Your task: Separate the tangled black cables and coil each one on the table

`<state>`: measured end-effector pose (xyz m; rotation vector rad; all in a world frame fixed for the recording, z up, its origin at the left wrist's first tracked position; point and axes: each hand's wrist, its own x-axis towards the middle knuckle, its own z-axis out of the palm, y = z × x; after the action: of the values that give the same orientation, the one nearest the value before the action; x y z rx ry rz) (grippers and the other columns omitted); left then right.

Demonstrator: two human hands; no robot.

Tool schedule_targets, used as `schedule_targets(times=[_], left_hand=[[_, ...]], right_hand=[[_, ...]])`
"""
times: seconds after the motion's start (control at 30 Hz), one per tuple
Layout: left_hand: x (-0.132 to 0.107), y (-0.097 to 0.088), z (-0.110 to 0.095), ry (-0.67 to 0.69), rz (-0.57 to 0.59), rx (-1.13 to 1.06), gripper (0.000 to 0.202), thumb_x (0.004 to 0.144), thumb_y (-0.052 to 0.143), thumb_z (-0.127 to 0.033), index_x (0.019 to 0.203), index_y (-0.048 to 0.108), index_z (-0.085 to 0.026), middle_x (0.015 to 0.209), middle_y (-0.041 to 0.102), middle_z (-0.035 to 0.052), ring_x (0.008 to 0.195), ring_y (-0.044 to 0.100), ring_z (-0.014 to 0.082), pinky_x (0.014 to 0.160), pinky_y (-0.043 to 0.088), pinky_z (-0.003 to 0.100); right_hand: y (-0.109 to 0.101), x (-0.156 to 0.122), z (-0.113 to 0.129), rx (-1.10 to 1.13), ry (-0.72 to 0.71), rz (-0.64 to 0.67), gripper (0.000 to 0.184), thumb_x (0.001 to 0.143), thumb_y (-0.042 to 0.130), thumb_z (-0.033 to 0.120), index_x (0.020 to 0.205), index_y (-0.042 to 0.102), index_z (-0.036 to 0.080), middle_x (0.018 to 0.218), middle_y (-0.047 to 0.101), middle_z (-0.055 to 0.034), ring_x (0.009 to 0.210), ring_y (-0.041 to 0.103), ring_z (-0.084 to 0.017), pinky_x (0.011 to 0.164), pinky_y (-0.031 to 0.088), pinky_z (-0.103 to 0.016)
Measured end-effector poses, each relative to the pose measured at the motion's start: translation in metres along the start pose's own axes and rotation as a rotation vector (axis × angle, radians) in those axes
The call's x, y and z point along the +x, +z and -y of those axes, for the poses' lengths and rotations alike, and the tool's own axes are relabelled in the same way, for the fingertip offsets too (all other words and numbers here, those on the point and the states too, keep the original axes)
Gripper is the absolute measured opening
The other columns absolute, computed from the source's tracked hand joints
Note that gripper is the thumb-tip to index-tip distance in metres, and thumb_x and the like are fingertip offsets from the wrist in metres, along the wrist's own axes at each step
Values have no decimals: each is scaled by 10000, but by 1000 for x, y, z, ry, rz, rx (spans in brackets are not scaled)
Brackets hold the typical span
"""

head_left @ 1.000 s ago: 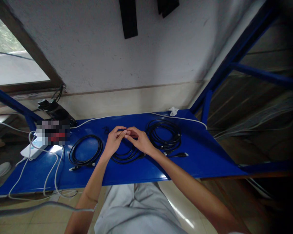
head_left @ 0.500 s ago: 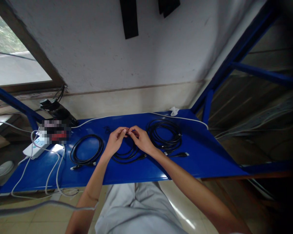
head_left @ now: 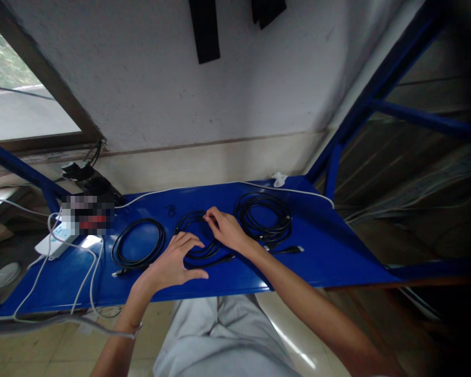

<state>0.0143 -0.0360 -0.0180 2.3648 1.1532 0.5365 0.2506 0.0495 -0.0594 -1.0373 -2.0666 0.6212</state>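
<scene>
Three coiled black cables lie on a blue table. My right hand rests on the far rim of the middle coil, fingers pinched on its cable. My left hand hovers open at the near left of that coil, fingers spread, holding nothing. A left coil lies beside my left hand. A larger right coil sits just right of my right hand, its plug ends trailing toward the front.
A white power strip with white cords sits at the table's left end. A white cable runs along the back edge by the wall. Blue frame posts rise at the right. My grey-trousered lap is below the table edge.
My left hand has let go of the middle coil, drawn back toward me and opened. The right hand stays on the coil, which now lies flat.
</scene>
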Motion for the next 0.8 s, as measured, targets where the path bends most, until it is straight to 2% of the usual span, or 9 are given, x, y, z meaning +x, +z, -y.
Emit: schedule_targets(times=[0.07, 0.1, 0.23, 0.33, 0.43, 0.57, 0.63, 0.7, 0.8], left_hand=[[-9, 3, 4, -23, 50, 15, 800, 723, 925, -641, 1389, 651, -294, 1369, 662, 117, 1310, 597, 355, 1167, 452, 544], [-11, 6, 6, -29, 65, 24, 815, 725, 926, -637, 1409, 640, -299, 1374, 657, 116, 1314, 601, 357, 1189, 434, 559], [-9, 13, 12, -27, 76, 47, 503, 915, 814, -495, 1347, 654, -292, 1276, 690, 84, 1255, 650, 305, 1228, 400, 548], [-2, 15, 11, -26, 82, 71, 257, 1030, 677, -396, 1257, 678, -274, 1180, 704, 61, 1160, 676, 266, 1146, 464, 483], [4, 15, 8, -23, 88, 98, 191, 1082, 577, -352, 1206, 684, -253, 1164, 702, 63, 1123, 680, 258, 1073, 496, 447], [8, 17, 6, -34, 57, 57, 200, 1097, 535, -352, 1198, 667, -242, 1182, 689, 77, 1092, 695, 253, 1035, 531, 425], [11, 18, 4, -37, 35, 13, 212, 1106, 510, -361, 1204, 658, -244, 1183, 682, 79, 1086, 696, 246, 1032, 541, 417], [14, 20, 3, -38, -3, -34, 224, 1114, 490, -364, 1221, 647, -247, 1195, 675, 82, 1105, 691, 244, 1041, 541, 414], [20, 23, 3, -51, -106, -100, 222, 1109, 506, -369, 1246, 632, -250, 1213, 665, 87, 1134, 679, 243, 1048, 536, 410]], right_hand=[[0, 0, -1, -16, -5, 2, 157, 1118, 511, 293, 1227, 608, 236, 1037, 774, -66, 886, 754, -220, 806, 538, -302], [0, 1, -1, -21, -7, 4, 157, 1119, 507, 292, 1227, 606, 235, 1031, 774, -65, 877, 753, -218, 798, 534, -299], [-1, 1, -1, -13, -2, 5, 149, 1114, 519, 289, 1218, 609, 231, 998, 771, -59, 853, 748, -214, 786, 531, -294], [-1, 1, -1, 1, -1, 9, 137, 1115, 519, 287, 1206, 607, 234, 1007, 766, -61, 857, 743, -213, 800, 537, -298], [-3, 2, 0, 27, -12, 6, 134, 1121, 497, 285, 1194, 595, 232, 1065, 756, -72, 897, 737, -209, 846, 551, -312], [-11, 4, 6, 50, -67, -71, 146, 1118, 473, 287, 1150, 602, 226, 1321, 657, -135, 1134, 690, -230, 999, 559, -375], [-17, 5, 12, 54, -105, -132, 139, 1108, 495, 295, 1124, 615, 227, 1389, 587, -151, 1259, 633, -248, 1082, 535, -412], [-24, 5, 18, 69, -153, -171, 122, 1098, 524, 300, 1110, 623, 230, 1354, 582, -149, 1292, 607, -258, 1126, 512, -437], [-32, 2, 30, 117, -229, -167, 102, 1097, 529, 287, 1098, 618, 237, 1210, 660, -124, 1193, 646, -256, 1094, 524, -445]])
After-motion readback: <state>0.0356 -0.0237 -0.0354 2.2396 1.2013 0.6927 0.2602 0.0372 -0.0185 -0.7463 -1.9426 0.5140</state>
